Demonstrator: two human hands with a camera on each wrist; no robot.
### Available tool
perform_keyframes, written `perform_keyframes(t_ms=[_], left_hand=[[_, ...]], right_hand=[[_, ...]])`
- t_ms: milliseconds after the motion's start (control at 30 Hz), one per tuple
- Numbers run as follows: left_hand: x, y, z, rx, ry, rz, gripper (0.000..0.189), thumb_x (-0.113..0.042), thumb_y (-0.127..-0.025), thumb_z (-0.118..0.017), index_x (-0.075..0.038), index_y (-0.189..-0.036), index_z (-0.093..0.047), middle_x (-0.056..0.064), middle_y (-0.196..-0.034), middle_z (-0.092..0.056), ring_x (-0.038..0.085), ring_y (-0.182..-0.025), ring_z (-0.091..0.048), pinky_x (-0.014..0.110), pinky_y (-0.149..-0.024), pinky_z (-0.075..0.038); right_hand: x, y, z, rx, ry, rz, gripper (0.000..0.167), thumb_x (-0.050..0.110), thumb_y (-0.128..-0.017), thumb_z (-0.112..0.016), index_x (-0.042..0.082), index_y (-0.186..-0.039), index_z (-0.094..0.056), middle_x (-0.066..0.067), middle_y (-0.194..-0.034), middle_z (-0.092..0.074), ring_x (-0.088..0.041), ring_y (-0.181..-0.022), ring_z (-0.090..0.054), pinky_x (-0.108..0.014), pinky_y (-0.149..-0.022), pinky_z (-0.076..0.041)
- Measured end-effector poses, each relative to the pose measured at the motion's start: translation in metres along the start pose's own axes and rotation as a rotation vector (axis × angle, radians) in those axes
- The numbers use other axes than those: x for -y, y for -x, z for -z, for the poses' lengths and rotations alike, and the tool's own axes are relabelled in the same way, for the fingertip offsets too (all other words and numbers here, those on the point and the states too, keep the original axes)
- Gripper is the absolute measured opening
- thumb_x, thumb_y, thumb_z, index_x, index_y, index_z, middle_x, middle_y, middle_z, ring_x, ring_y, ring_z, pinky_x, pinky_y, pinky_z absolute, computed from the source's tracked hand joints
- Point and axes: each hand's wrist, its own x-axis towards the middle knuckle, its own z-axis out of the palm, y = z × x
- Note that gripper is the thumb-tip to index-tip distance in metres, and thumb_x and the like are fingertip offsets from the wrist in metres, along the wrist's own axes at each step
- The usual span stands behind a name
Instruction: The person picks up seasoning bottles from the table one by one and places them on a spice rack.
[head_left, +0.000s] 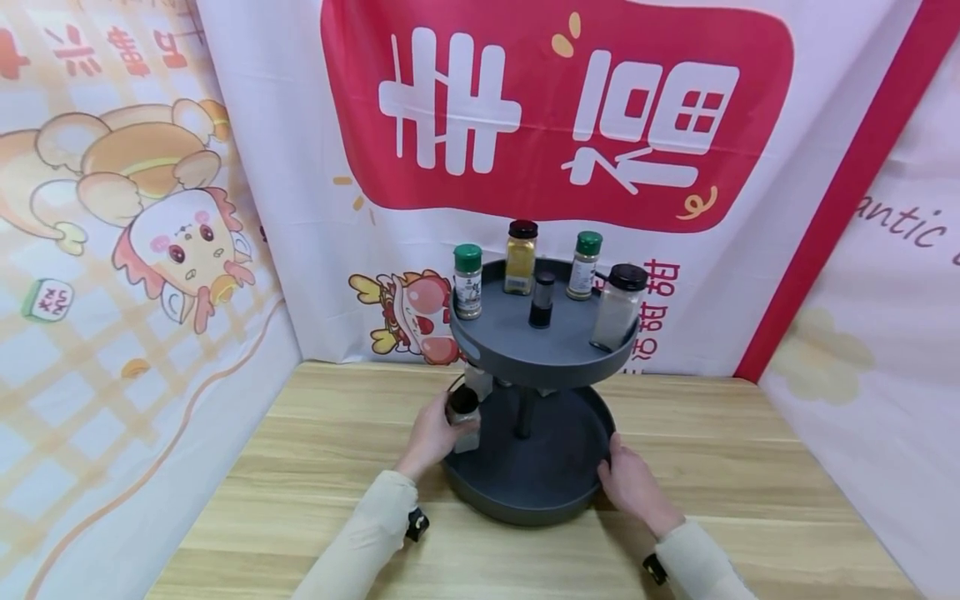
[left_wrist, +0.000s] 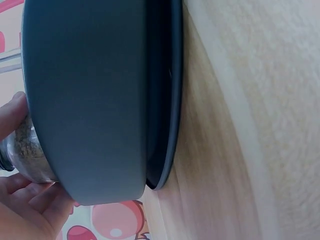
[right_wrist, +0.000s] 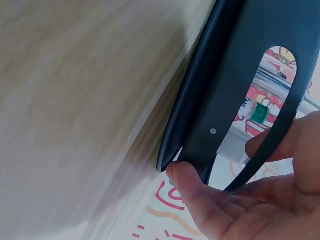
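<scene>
A dark grey two-tier round spice rack [head_left: 525, 510] stands on the wooden table. At the left of its lower tier, my left hand [head_left: 431, 437] holds a clear spice jar [head_left: 467, 437] with a dark cap. The left wrist view shows this jar's [left_wrist: 30, 150] speckled brownish contents, with thumb and fingers on either side and its bottom hidden behind the tier's wall. My right hand [head_left: 637, 485] grips the lower tier's right rim. In the right wrist view, fingers curl about the wall beside its slotted handle [right_wrist: 257, 160], and one fingertip presses near the base.
The upper tier [head_left: 517, 363] bears two green-capped shakers [head_left: 468, 287] [head_left: 583, 271], a yellow-filled jar [head_left: 521, 262], a small dark bottle [head_left: 541, 302] and a large black-capped jar [head_left: 618, 312]. Another clear jar [head_left: 477, 380] stands behind the held one. Printed cloths hang behind and beside the table.
</scene>
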Motion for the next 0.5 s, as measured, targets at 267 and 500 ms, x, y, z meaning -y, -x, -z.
perform_keyframes(t_ms=[267,500], left_hand=[[-0.0016,-0.0009,0.0036,-0.010,-0.029,0.021,0.046,-0.027,-0.075,-0.081,-0.007,-0.112,-0.061,0.008,-0.106,-0.065,0.024,-0.096,-0.061,0.042,-0.082,-0.049],[-0.0022,0.0011,0.0044,-0.001,-0.057,0.031,0.047,-0.026,-0.075,-0.081,-0.006,-0.112,-0.061,0.009,-0.108,-0.065,0.025,-0.098,-0.061,0.043,-0.086,-0.048]], right_hand=[[0.0011,-0.0005,0.0020,0.017,-0.014,-0.005,0.057,0.007,-0.091,-0.053,-0.028,-0.130,-0.029,-0.045,-0.117,-0.047,-0.049,-0.103,-0.055,-0.052,-0.087,-0.045],[-0.0032,-0.0005,-0.0011,0.011,-0.021,-0.017,0.057,0.008,-0.091,-0.053,-0.026,-0.131,-0.030,-0.043,-0.120,-0.046,-0.048,-0.105,-0.054,-0.052,-0.089,-0.044]])
